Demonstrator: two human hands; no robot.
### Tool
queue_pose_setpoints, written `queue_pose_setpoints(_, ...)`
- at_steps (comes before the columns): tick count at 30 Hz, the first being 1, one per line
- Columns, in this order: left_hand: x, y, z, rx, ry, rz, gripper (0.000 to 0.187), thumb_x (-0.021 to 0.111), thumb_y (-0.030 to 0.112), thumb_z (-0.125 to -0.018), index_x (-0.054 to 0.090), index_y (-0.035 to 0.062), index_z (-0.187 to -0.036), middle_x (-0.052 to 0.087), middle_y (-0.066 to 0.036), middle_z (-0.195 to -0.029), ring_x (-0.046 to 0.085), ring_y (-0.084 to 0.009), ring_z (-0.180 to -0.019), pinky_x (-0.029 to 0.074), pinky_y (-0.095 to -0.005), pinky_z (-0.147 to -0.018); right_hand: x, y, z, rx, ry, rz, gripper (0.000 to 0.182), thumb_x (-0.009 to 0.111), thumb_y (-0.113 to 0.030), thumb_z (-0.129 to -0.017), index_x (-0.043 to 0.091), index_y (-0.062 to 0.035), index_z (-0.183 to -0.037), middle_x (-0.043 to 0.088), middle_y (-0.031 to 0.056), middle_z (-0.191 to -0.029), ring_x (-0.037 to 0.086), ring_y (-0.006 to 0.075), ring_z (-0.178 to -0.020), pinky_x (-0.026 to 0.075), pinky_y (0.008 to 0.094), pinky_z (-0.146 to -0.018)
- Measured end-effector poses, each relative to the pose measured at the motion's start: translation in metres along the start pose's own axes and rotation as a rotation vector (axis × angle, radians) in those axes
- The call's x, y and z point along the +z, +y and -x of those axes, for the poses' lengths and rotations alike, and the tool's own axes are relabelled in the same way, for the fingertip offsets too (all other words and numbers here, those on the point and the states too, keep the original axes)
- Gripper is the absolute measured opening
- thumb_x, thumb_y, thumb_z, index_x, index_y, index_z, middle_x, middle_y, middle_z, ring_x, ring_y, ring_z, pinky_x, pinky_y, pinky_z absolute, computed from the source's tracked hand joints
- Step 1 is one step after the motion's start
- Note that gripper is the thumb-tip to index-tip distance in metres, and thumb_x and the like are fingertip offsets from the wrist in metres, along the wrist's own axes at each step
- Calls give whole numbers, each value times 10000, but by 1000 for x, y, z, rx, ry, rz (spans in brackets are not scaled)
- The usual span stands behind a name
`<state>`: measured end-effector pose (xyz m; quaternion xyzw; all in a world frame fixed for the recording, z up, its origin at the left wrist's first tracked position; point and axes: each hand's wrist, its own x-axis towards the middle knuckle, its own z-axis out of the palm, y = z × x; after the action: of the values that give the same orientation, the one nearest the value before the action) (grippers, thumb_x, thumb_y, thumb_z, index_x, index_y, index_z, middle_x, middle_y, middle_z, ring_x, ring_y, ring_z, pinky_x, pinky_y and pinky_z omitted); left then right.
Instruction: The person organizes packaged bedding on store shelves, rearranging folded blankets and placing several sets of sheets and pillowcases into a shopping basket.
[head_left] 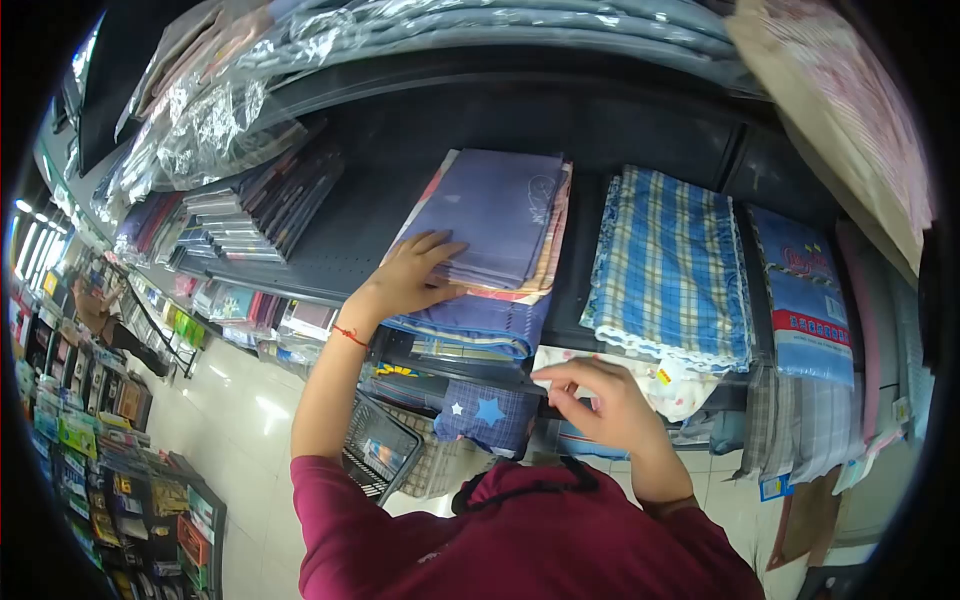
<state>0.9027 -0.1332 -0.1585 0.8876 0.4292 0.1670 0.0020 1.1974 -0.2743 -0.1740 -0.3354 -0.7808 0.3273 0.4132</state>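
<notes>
My left hand (415,272) lies with fingers spread on a folded purple cloth (495,215), on top of a small stack of folded fabrics on the dark shelf. Under it, peach-toned fabric and a darker blue-purple folded cloth (480,322) stick out at the shelf's front. My right hand (605,395) hovers by the shelf's front edge, index finger and thumb bent and apart, nothing visible between them. Just behind it are a white patterned cloth (672,388) with a yellow sticker and a blue plaid folded cloth (672,265).
Packaged blue textiles (805,290) lie to the right. Thin packs (245,215) are stacked at the left. Plastic-wrapped fabrics (480,35) fill the shelf above. A dark shopping basket (385,450) stands below near a star-patterned cloth (485,415). Another person (110,315) is in the aisle.
</notes>
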Motion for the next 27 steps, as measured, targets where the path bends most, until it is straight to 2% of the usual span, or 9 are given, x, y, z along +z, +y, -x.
queue_pose_setpoints(6,-5,-20,-8,59,-56,60,469,629,214,-815,541,107,-1263,479,-173,-1328,454,-337,-1230,369,-391,-1037,20,-8,-29,23,167,6,190,605,-9,-828,638,-28,-1014,623,91,-840,612,217,-763,477,302,-690)
queue_pose_setpoints(11,-1,-31,-11,163,-33,30,423,572,169,-831,545,94,-1247,502,-153,-1317,467,-324,-1224,386,-394,-1026,51,-6,-24,145,230,23,177,596,-2,-840,643,-25,-1009,638,80,-862,631,177,-773,486,286,-708)
queue_pose_setpoints(14,10,-39,-14,252,62,29,337,544,147,-851,579,74,-1178,585,-152,-1210,567,-307,-1102,458,-387,-935,70,-3,-4,258,260,21,177,591,2,-845,641,-17,-1014,644,82,-875,640,162,-777,492,273,-725)
queue_pose_setpoints(16,5,-38,-17,231,42,-38,279,531,135,-858,597,62,-1120,634,-138,-1101,618,-294,-982,498,-381,-836,83,6,15,334,268,6,177,578,5,-858,631,2,-1027,642,85,-878,640,155,-783,495,268,-737)
queue_pose_setpoints(17,5,-39,-20,220,35,-74,253,525,130,-862,606,56,-1091,658,-131,-1046,644,-288,-922,518,-378,-787,91,9,24,377,293,-59,178,575,5,-863,630,4,-1032,641,81,-877,638,152,-790,494,273,-743)
queue_pose_setpoints(18,8,-42,-20,313,189,-95,208,542,117,-832,617,57,-1017,680,-99,-932,663,-264,-774,530,-357,-652,98,10,32,416,318,-122,180,571,4,-867,629,5,-1037,641,77,-877,636,148,-797,494,277,-748)
queue_pose_setpoints(23,-12,-28,0,363,284,-100,195,570,111,-784,616,64,-968,678,-72,-873,659,-235,-696,522,-325,-590,116,5,48,473,365,-475,196,519,-88,-926,627,19,-1050,642,93,-896,632,168,-857,494,279,-762)
queue_pose_setpoints(26,-20,-19,18,425,278,-16,184,597,155,-801,616,76,-966,661,-62,-893,647,-224,-715,521,-331,-608,127,1,32,487,485,-743,263,471,-160,-957,622,49,-1009,647,121,-840,644,190,-771,510,280,-697)
queue_pose_setpoints(27,-19,-19,23,450,286,59,189,602,182,-811,615,81,-970,651,-53,-897,637,-221,-716,521,-336,-620,123,-1,33,514,411,-705,279,465,-173,-960,620,56,-993,647,128,-814,646,198,-740,513,287,-673)
